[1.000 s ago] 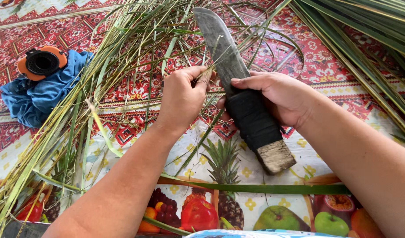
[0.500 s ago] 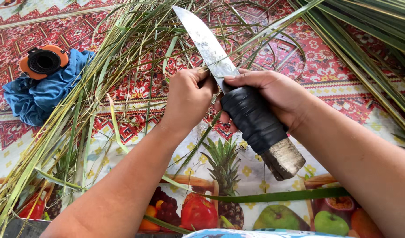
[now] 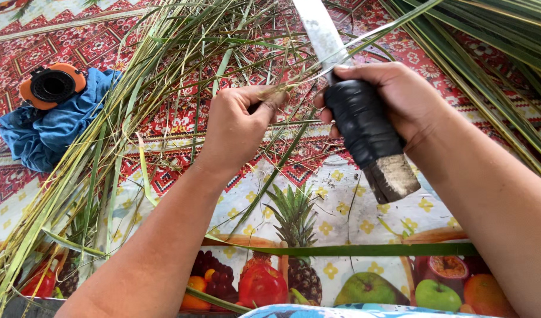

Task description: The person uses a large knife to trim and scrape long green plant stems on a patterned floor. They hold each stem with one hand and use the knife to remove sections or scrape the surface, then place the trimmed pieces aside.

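At center frame our left hand [image 3: 238, 126] pinches a thin leaf strip [image 3: 294, 82] between thumb and fingers while our right hand [image 3: 400, 100], fingers wrapped tight around the knife [image 3: 353, 106], shaves it, so we judge the next stroke needs steady tension.

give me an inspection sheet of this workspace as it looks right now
surface: patterned mat in red, with a fruit-print cloth nearer the camera
job's things: big knife with black-wrapped handle, blade pointing away; thin leaf strip running between the hands
clutter: loose green leaf strips piled at left; long fronds at right; blue cloth with an orange and black round device on it
grips: left hand pinches the strip; right hand is closed on the knife handle
cables: nothing seen
surroundings: nothing seen beyond the mat
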